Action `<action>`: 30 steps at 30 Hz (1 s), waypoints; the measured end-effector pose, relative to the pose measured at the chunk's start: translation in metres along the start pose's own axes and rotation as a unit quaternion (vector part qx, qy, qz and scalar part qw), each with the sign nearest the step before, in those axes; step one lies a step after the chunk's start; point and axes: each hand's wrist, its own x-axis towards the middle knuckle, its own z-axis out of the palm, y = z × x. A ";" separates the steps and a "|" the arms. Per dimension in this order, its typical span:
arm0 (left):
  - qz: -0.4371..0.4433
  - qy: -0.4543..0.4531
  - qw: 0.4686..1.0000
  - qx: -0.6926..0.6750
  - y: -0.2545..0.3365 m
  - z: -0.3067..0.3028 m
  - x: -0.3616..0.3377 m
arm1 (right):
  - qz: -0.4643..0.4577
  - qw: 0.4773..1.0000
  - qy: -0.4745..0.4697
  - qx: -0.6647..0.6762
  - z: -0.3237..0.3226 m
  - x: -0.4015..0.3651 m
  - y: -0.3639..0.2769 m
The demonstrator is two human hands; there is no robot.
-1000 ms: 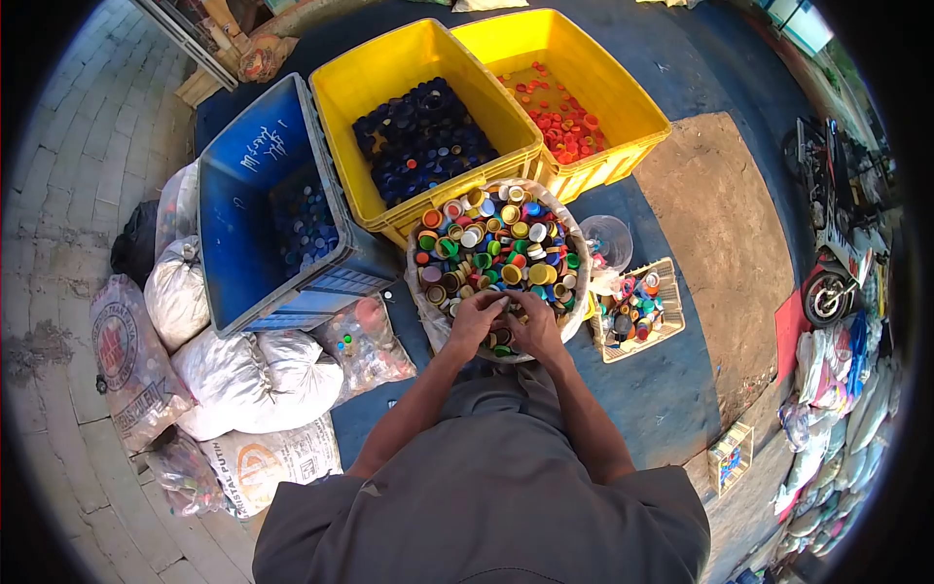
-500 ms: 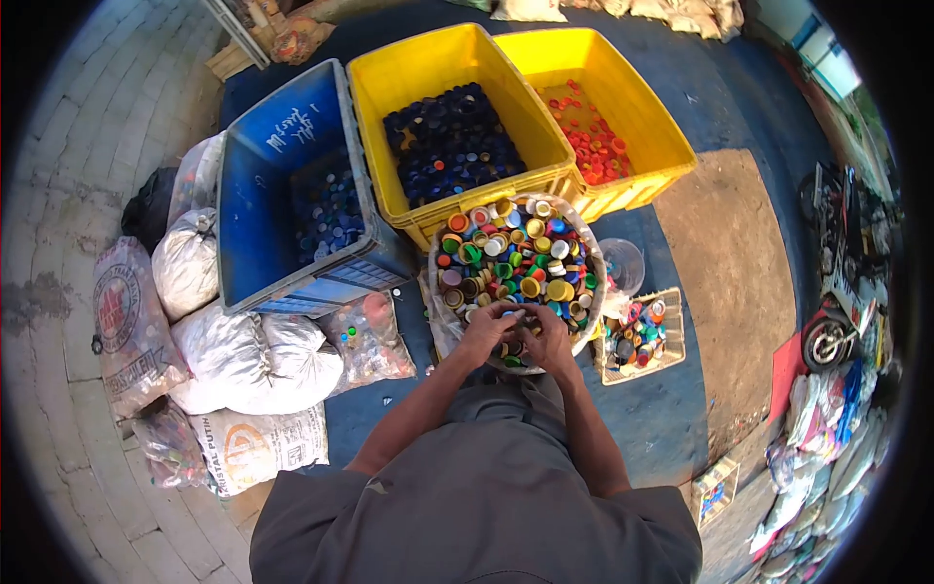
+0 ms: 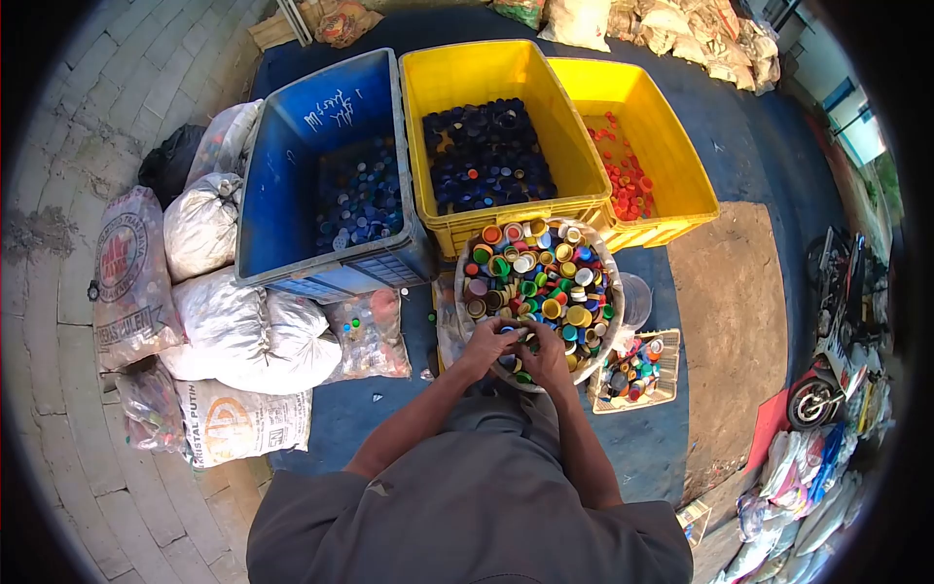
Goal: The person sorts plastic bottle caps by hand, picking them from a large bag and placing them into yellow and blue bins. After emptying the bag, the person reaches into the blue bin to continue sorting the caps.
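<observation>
Over the near part of a round, pale-rimmed container [image 3: 615,321] full of mixed bottle caps [image 3: 545,277], my two hands are close together with fingers bent inward. My left hand [image 3: 484,348] is closed in a pinch, with a small pale bottle cap [image 3: 508,330] at its fingertips. My right hand [image 3: 548,360] is beside it, also closed, its fingertips turned toward the left ones. Whatever is between the right fingers is too small and covered to make out. Caps in red, green, gold, white and blue surround both hands.
Beyond the container stand a blue bin [image 3: 277,195], a yellow bin [image 3: 423,92] of dark caps and another yellow bin [image 3: 681,146] of red caps. A cream basket [image 3: 665,389] sits at right. Stuffed sacks [image 3: 219,311] are piled left; a motorcycle [image 3: 817,389] stands far right.
The camera view has tilted, so the bins and container appear lower and further right. My hands stay together over the caps, with only slight finger movement.
</observation>
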 end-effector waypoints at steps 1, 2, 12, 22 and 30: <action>-0.001 0.002 1.000 -0.007 0.003 0.000 -0.002 | 0.016 1.000 -0.003 0.005 0.001 0.001 -0.003; -0.005 0.004 1.000 -0.014 0.004 0.000 -0.003 | 0.052 0.998 -0.011 0.027 0.000 0.001 -0.005; -0.025 0.001 0.998 -0.051 0.006 -0.011 -0.004 | 0.013 0.999 0.001 -0.043 0.003 0.001 -0.012; -0.027 -0.014 0.996 -0.079 0.002 -0.003 0.000 | 0.049 0.997 0.044 -0.042 -0.010 -0.006 -0.002; -0.038 -0.020 0.994 -0.100 0.003 0.019 0.002 | 0.045 0.988 0.104 -0.107 -0.040 -0.009 0.007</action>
